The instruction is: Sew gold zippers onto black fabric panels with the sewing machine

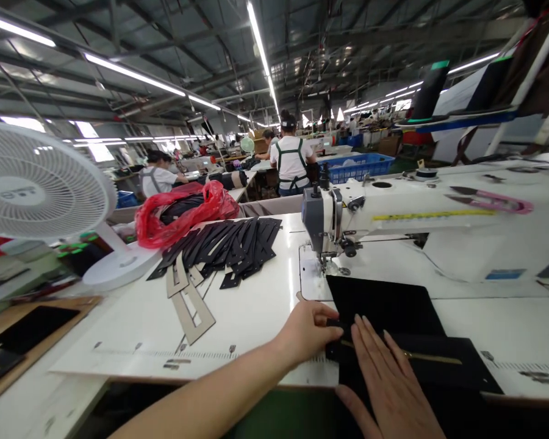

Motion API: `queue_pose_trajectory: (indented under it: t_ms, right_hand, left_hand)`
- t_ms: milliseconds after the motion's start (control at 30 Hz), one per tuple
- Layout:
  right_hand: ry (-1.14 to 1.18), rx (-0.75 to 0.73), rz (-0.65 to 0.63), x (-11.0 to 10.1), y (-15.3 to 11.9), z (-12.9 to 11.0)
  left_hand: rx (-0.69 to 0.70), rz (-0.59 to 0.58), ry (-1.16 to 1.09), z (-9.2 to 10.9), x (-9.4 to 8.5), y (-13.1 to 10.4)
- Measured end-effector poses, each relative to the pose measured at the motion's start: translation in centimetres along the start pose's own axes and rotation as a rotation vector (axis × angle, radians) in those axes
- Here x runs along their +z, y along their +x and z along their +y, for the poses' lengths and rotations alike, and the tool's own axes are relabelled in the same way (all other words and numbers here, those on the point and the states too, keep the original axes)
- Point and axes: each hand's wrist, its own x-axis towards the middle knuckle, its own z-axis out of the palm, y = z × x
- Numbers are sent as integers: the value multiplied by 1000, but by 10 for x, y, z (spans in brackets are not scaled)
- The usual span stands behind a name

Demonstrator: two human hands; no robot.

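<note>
A black strip with a gold-coloured zipper (434,358) lies across a larger black fabric panel (388,302) at the front edge of the sewing table. My left hand (308,329) pinches the strip's left end between thumb and fingers. Flat on the strip, my right hand (384,372) rests with its fingers stretched out and the thumb spread. The panel's far left corner reaches close to the presser foot of the white sewing machine (329,244). Part of the strip and panel is hidden under my right hand.
Left of the machine lies a pile of black strips (233,244) with beige slotted pieces (192,311). Behind it sits a red plastic bag (165,219). A white fan (41,183) stands at left. Pink-handled snips (498,201) rest on the machine. Other people work farther back.
</note>
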Motion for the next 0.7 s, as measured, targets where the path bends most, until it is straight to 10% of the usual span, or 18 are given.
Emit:
queue_pose_trajectory:
  t_ms: [500,700]
  right_hand:
    - [252,-39,139,-25,8,-22]
    - [436,-111,96,-72,62,8]
  left_hand:
    - [132,110,-47,-10,-29,-64]
    - [880,-62,713,3,-37,-149]
